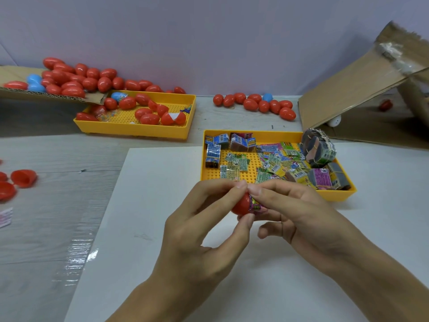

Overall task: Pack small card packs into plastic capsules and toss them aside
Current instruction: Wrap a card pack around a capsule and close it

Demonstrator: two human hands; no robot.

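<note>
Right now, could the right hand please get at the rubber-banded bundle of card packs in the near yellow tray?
Probably yes, once freed: the bundle sits at the tray's far right corner, uncovered, nothing between. But the right hand is pinching a card pack into the red capsule.

Red capsule half point(241, 205) mostly covered by fingers of both hands; card pack point(256, 204) in it shows only a sliver, print unreadable. Red capsule halves point(5, 189) cut by left edge. Cardboard box point(371, 89) runs off right edge, its inside shadowed.
</note>
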